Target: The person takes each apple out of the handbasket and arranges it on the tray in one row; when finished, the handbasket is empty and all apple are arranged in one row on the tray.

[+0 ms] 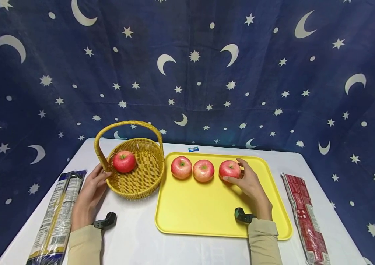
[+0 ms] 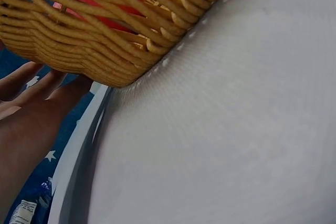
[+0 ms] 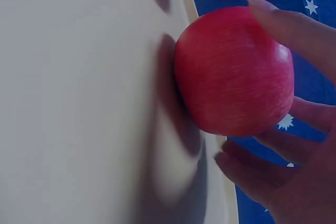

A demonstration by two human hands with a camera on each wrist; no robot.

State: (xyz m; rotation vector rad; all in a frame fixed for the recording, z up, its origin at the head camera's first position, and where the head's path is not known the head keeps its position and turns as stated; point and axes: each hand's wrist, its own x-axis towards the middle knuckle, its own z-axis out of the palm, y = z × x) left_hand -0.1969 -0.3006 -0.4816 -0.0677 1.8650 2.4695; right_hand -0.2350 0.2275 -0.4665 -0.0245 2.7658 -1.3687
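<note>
A yellow wicker basket (image 1: 146, 176) with an arched handle holds one red apple (image 1: 124, 161). At its left side, near the foot of the handle, my left hand (image 1: 89, 193) holds the basket's edge. In the left wrist view its fingers (image 2: 47, 85) lie along the outer weave, tips hidden behind it. Three apples line up on the yellow tray (image 1: 200, 213): a left one (image 1: 181, 167), a middle one (image 1: 203, 170) and a right one (image 1: 229, 169). My right hand (image 1: 250, 186) curls round the right apple, thumb at its near side and forefinger behind it.
A long clear-and-blue package (image 1: 56, 217) lies along the table's left edge. To the right of the tray is a long red package (image 1: 307, 217). Behind the tray sits a small blue wrapper (image 1: 193, 149). A dark blue star-and-moon curtain (image 1: 187, 77) hangs at the back.
</note>
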